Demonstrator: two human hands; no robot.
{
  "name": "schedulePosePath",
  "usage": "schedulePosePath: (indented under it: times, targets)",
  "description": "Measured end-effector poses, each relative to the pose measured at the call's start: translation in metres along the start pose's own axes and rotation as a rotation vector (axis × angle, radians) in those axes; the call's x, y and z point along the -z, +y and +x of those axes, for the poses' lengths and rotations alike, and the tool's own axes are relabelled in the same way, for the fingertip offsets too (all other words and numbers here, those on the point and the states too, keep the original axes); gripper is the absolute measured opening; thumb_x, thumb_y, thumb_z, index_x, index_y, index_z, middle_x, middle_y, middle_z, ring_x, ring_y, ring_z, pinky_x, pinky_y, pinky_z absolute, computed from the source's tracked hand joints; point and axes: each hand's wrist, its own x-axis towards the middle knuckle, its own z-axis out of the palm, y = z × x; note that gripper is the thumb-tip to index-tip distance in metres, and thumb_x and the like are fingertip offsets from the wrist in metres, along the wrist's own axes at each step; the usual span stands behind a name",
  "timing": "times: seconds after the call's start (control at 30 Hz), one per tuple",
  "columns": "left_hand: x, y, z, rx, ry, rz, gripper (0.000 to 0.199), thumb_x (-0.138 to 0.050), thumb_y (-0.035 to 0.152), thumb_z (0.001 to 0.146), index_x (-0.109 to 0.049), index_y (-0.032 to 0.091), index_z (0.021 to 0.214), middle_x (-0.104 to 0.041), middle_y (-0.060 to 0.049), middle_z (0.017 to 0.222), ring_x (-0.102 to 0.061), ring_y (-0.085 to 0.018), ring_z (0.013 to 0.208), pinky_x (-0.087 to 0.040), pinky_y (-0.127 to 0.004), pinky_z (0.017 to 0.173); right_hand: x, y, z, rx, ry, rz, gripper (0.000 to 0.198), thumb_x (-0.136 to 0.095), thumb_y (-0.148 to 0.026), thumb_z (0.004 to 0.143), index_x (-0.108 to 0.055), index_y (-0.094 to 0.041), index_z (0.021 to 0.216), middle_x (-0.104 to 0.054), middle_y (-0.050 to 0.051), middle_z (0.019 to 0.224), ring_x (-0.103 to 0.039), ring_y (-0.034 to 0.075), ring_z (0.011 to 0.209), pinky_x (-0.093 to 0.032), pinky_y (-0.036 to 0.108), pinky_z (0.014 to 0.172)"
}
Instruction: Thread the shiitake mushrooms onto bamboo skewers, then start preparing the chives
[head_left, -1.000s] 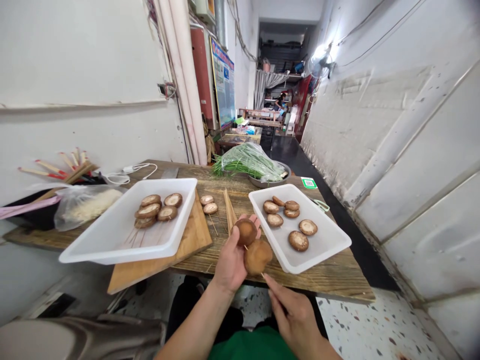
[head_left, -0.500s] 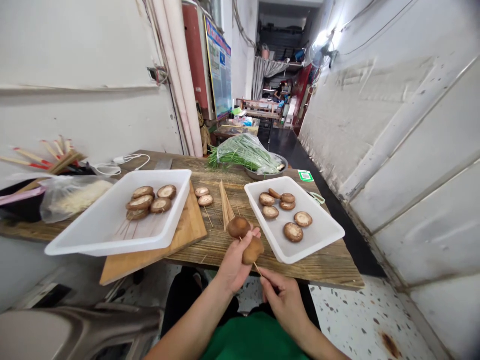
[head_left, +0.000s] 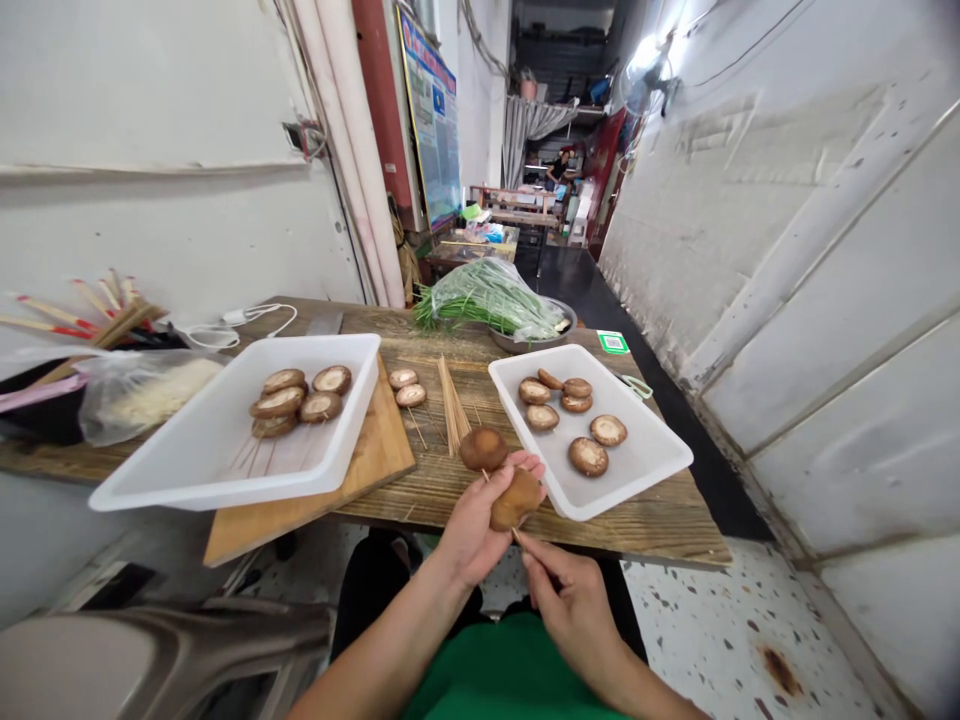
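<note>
My left hand (head_left: 484, 520) cradles the near mushroom (head_left: 516, 500) just beyond the table's near edge, palm up, with the thumb across toward its left side and the fingers behind it. The far mushroom (head_left: 483, 449) sits just past my thumb, cap up, and a bit of stick shows between the two caps. My right hand (head_left: 566, 592), nearer and to the right, pinches the thin stick (head_left: 516, 536) between thumb and forefinger where it leaves the near mushroom's near side.

Far of my hands, a fan of loose skewers (head_left: 454, 412) lies on the wooden table (head_left: 630, 522). To its left are two small mushrooms (head_left: 410, 396), pale undersides up, with sticks pointing my way. On the right, the right tray (head_left: 649, 455) carries seven mushrooms (head_left: 588, 457), spread apart or in loose clusters. On the left, the left tray (head_left: 322, 484) rests partly on a cutting board (head_left: 390, 450) and holds a pile of skewered mushrooms (head_left: 278, 403), their sticks toward me. At the far side, bagged green stalks (head_left: 487, 300) lie across a metal bowl (head_left: 510, 343).
</note>
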Motion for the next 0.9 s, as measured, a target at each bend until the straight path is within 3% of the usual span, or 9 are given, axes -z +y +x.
schedulePosePath:
  times: [0.13, 0.3, 0.47, 0.73, 0.9]
  targets:
    - [-0.001, 0.003, 0.001, 0.037, -0.009, -0.014, 0.027, -0.055, 0.025, 0.081, -0.060, 0.011, 0.105, -0.057, -0.015, 0.121, -0.047, -0.025, 0.118, -0.038, -0.041, 0.100, 0.001, -0.002, 0.002, 0.035, 0.031, -0.035, 0.030, -0.046, -0.023, 0.087, -0.067, -0.015, 0.107, -0.065, 0.002, 0.060, -0.058, 0.013, 0.048, -0.050, 0.023, 0.048]
    - [0.008, 0.029, 0.002, 0.146, 0.106, -0.057, 0.051, -0.055, 0.052, 0.075, -0.060, 0.006, 0.095, -0.063, -0.021, 0.105, -0.054, -0.030, 0.110, -0.046, -0.041, 0.091, 0.005, 0.000, 0.001, 0.097, 0.067, -0.096, 0.029, -0.046, -0.023, 0.087, -0.067, -0.017, 0.107, -0.071, 0.006, 0.071, -0.067, 0.017, 0.060, -0.055, 0.026, 0.056]
    - [0.015, 0.049, 0.004, -0.092, 0.164, -0.013, 0.040, -0.055, 0.045, 0.078, -0.062, 0.008, 0.091, -0.067, -0.016, 0.095, -0.061, -0.025, 0.097, -0.051, -0.036, 0.084, 0.003, 0.004, 0.000, 0.174, 0.037, -0.141, 0.030, -0.047, -0.016, 0.085, -0.065, -0.018, 0.110, -0.071, 0.009, 0.096, -0.069, 0.019, 0.082, -0.055, 0.029, 0.074]
    - [0.009, 0.038, 0.007, -0.187, 0.267, 0.095, 0.018, -0.061, 0.024, 0.078, -0.063, 0.008, 0.085, -0.069, -0.015, 0.094, -0.064, -0.022, 0.091, -0.052, -0.033, 0.081, 0.001, 0.005, -0.001, 0.204, -0.038, -0.165, 0.035, -0.044, -0.012, 0.085, -0.061, -0.018, 0.116, -0.071, 0.009, 0.098, -0.068, 0.018, 0.083, -0.055, 0.029, 0.074]
    - [0.006, 0.032, 0.006, -0.232, 0.259, 0.127, 0.019, -0.061, 0.024, 0.077, -0.065, 0.008, 0.086, -0.069, -0.015, 0.094, -0.064, -0.022, 0.091, -0.051, -0.033, 0.082, 0.002, 0.004, -0.002, 0.215, -0.014, -0.164, 0.035, -0.043, -0.011, 0.086, -0.061, -0.016, 0.115, -0.071, 0.009, 0.096, -0.068, 0.018, 0.083, -0.055, 0.028, 0.073]
